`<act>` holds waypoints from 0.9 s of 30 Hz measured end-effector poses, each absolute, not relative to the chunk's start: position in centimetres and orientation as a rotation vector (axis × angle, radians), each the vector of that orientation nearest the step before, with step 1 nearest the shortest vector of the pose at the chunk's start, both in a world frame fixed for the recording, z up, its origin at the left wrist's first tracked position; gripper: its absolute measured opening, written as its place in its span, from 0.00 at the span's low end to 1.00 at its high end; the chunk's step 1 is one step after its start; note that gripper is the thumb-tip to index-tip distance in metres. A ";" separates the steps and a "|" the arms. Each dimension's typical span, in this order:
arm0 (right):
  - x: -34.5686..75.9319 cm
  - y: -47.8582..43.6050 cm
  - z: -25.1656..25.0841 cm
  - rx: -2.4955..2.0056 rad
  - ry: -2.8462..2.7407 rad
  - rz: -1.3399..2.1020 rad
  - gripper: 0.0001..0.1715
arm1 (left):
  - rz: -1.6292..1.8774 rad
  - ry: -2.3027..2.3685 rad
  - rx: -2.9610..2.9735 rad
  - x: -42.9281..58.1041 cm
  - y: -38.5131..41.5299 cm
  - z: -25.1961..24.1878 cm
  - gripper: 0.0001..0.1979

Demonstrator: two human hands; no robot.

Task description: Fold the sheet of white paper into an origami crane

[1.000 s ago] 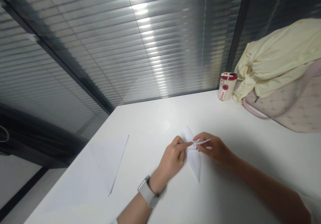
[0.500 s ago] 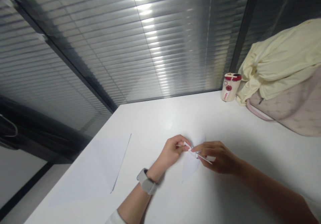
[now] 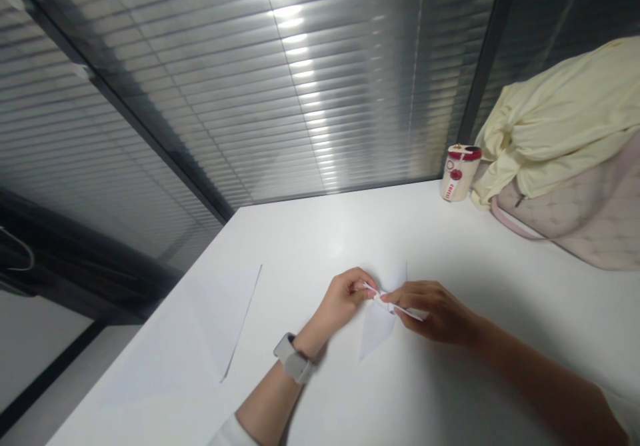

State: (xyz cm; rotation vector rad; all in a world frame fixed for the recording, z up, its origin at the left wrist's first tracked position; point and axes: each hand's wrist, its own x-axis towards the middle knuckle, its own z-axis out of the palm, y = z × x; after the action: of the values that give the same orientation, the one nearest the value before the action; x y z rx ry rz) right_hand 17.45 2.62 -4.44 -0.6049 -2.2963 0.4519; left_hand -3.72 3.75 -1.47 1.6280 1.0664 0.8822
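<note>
Glass wall with blinds (image 3: 300, 79) behind white table (image 3: 325, 233). Far right corner: cream-and-red cup (image 3: 460, 173), pale yellow cloth (image 3: 550, 119) draped over pink quilted bag (image 3: 565, 229). Second sheet (image 3: 210, 326), folded, lies flat on the left, well apart from the hands.

Work sits near mid-table: folded paper (image 3: 377, 329) held between both hands, close to the surface; cannot tell if it touches. Broad flap points toward the person, another tip rises behind the hands, narrow white strip runs right.

Left hand (image 3: 343, 303), with watch (image 3: 293, 359) on the wrist, is curled, thumb and fingers closed on the paper's pinched waist. Right hand (image 3: 433, 313) is closed too, gripping the strip near the same spot. Exact finger contact is partly hidden.

Good technique here: keep both pinches tight and close together, wrists low, so the layers cannot slip or skew.
</note>
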 end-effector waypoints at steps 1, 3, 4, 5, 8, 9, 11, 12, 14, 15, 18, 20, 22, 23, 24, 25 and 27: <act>17.4 2.6 -4.5 -0.607 -2.301 0.436 0.15 | 0.883 1.069 1.629 -3.7 3.7 -1.5 0.01; 17.4 2.6 -4.7 -0.584 -2.290 0.392 0.13 | 0.881 1.074 1.630 -3.7 3.7 -1.5 0.01; 17.4 2.6 -4.8 -0.559 -2.273 0.367 0.12 | 0.880 1.074 1.630 -3.7 3.7 -1.5 0.01; 17.4 2.6 -4.9 -0.535 -2.256 0.342 0.11 | 0.879 1.073 1.630 -3.7 3.8 -1.5 0.01; 17.5 2.8 -5.1 -0.496 -2.233 0.316 0.13 | 0.880 1.071 1.626 -3.7 3.8 -1.7 0.00; 17.5 2.8 -5.2 -0.502 -2.241 0.330 0.15 | 0.882 1.072 1.623 -3.8 3.9 -1.7 0.00; 17.6 2.9 -5.2 -0.531 -2.246 0.367 0.16 | 0.884 1.076 1.621 -3.8 3.8 -1.8 0.00; 17.6 2.9 -5.2 -0.549 -2.243 0.384 0.16 | 0.885 1.077 1.620 -3.8 3.8 -1.7 0.01; 17.6 2.9 -5.3 -0.586 -2.234 0.408 0.15 | 0.887 1.078 1.623 -3.8 3.7 -1.7 0.01; 17.6 2.9 -5.3 -0.596 -2.231 0.411 0.14 | 0.889 1.079 1.625 -3.8 3.7 -1.7 0.01; 17.6 2.9 -5.4 -0.594 -2.249 0.370 0.12 | 0.901 1.081 1.635 -3.7 3.6 -1.6 0.01; 17.6 2.9 -5.4 -0.601 -2.266 0.319 0.10 | 0.905 1.080 1.639 -3.7 3.6 -1.5 0.01; 17.7 2.9 -5.4 -0.614 -2.283 0.282 0.10 | 0.905 1.076 1.640 -3.7 3.5 -1.5 0.01; 17.8 2.9 -5.3 -0.617 -2.295 0.271 0.11 | 0.904 1.075 1.640 -3.7 3.5 -1.5 0.01; 17.8 2.8 -5.3 -0.617 -2.310 0.263 0.13 | 0.904 1.076 1.639 -3.7 3.5 -1.5 0.01; 17.8 2.8 -5.2 -0.619 -2.324 0.256 0.14 | 0.905 1.079 1.639 -3.8 3.5 -1.5 0.01; 17.9 2.8 -5.1 -0.631 -2.350 0.247 0.16 | 0.911 1.084 1.639 -3.8 3.5 -1.6 0.01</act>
State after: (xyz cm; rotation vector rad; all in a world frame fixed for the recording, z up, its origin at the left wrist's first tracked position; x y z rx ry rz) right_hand 17.87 2.80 -5.08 -0.6308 -2.3497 0.2471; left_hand -3.80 3.55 -1.57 1.6389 1.0842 0.9109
